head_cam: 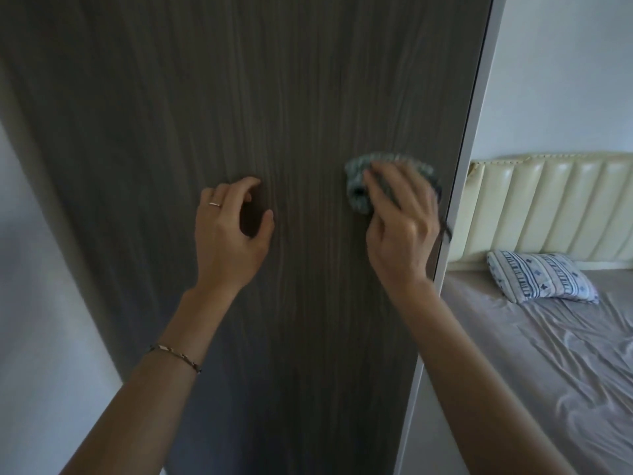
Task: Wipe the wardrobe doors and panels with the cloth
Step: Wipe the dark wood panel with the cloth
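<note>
Right hand [400, 221] grips bunched cloth [359, 186], pressing it on wardrobe door [239, 97] near right edge. Left hand [233, 231] mid-door, fingers loosely curled, holding nothing.

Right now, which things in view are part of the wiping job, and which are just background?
Job:
- cloth, pressed to the panel by the right hand
- dark wood-grain wardrobe panel
- left hand, fingertips on the panel, holding nothing

Background:
- bed
- patterned pillow
- cream padded headboard

two hands [233, 234], one cloth [359, 186], one pillow [541, 275], one bed [548, 354]
</note>
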A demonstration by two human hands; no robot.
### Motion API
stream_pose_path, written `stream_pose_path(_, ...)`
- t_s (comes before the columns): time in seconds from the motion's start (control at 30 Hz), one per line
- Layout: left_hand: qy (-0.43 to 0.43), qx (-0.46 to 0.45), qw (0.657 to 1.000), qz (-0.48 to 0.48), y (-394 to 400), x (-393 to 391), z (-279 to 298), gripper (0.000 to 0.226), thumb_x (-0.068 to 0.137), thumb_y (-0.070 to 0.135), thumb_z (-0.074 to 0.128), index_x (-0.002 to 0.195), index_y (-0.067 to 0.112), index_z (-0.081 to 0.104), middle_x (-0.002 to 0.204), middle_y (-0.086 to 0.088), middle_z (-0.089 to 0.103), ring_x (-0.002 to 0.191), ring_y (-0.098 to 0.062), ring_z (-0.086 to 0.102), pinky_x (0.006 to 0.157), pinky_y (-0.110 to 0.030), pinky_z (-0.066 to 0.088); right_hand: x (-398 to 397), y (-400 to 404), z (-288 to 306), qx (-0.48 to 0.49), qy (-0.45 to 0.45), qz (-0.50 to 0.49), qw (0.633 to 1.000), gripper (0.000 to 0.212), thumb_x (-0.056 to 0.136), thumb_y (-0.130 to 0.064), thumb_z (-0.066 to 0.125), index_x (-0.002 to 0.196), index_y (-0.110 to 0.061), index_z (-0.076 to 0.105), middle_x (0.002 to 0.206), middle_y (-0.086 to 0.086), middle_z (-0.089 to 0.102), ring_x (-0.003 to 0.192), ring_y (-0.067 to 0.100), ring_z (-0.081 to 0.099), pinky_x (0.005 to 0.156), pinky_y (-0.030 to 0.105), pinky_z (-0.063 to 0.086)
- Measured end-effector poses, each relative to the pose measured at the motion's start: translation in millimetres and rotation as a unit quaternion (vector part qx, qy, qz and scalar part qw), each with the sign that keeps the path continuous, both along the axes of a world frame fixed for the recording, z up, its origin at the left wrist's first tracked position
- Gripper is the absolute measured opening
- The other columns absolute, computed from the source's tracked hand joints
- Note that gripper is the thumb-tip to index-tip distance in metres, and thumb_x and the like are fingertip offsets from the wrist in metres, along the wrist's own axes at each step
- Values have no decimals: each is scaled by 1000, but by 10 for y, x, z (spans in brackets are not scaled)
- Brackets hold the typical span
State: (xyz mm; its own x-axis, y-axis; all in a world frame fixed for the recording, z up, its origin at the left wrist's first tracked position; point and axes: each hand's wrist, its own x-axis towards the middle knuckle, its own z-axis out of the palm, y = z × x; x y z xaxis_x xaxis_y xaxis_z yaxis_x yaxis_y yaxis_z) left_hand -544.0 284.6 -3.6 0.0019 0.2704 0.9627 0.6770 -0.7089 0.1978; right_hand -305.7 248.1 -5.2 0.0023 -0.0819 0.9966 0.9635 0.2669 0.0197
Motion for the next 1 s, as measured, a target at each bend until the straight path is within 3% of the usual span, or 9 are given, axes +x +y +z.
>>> stream_pose_path(0.1,25,40,998,34,46,-4,-42,44,93,24,71,134,9,66,124,-13,62,119,-33,49,105,-42,42,-185,-148,-840,-106,-34,29,993,40,91,-1,65,130,-8,70,140,9,64,133,30,55,110,48,45)
stream_pose_path(0.17,34,47,996,65,82,-59,-52,52,94,32,70,141,12,62,145,-17,53,140,-37,40,116,-50,34,-272,-212,-1247,-162,-46,25,985,45,94,-12,69,139,-11,63,150,6,56,142,28,49,111,50,45)
stream_pose_path(0.27,45,45,995,77,145,-199,26,62,95,40,68,149,13,54,161,-19,38,155,-37,25,124,-55,25,-198,-156,-1248,-165,-74,10,984,50,93,-6,71,141,-13,61,154,2,51,147,26,43,116,48,42)
stream_pose_path(0.37,55,58,995,64,179,-328,260,64,96,40,64,152,12,50,165,-19,32,158,-35,19,126,-59,21,-94,-100,-724,-122,-99,-1,988,49,90,9,65,135,-12,67,148,3,58,142,28,49,114,48,44)
stream_pose_path(0.57,72,84,993,40,267,-498,756,61,98,40,59,152,11,51,165,-21,30,157,-39,23,122,-66,25,3,81,1038,-16,-16,-22,999,46,95,9,56,135,-10,67,145,4,61,142,30,50,115,49,42)
stream_pose_path(0.67,85,68,993,39,255,-449,810,62,99,44,55,153,15,50,166,-18,31,157,-36,23,125,-64,22,-58,103,1491,-15,27,-9,1000,48,97,4,52,140,-13,62,150,0,57,147,28,42,122,45,33)
stream_pose_path(0.77,85,54,994,47,247,-405,791,64,99,45,53,155,15,47,166,-18,30,159,-34,17,127,-62,18,-214,58,1049,-49,18,32,998,47,97,-9,57,143,-12,59,155,3,51,152,26,35,124,48,29)
stream_pose_path(0.93,91,25,994,55,218,-378,780,70,96,48,52,158,17,42,169,-14,24,162,-27,7,129,-58,13,-374,-67,-700,-155,-124,31,980,39,98,-15,62,137,-15,66,154,-2,52,152,23,35,110,50,45)
stream_pose_path(1.0,102,20,993,60,219,-403,770,70,97,49,50,159,19,40,170,-11,23,162,-25,5,128,-59,14,-281,-32,-782,-155,-161,27,974,41,97,-9,59,138,-15,65,154,-1,52,152,25,35,109,50,46)
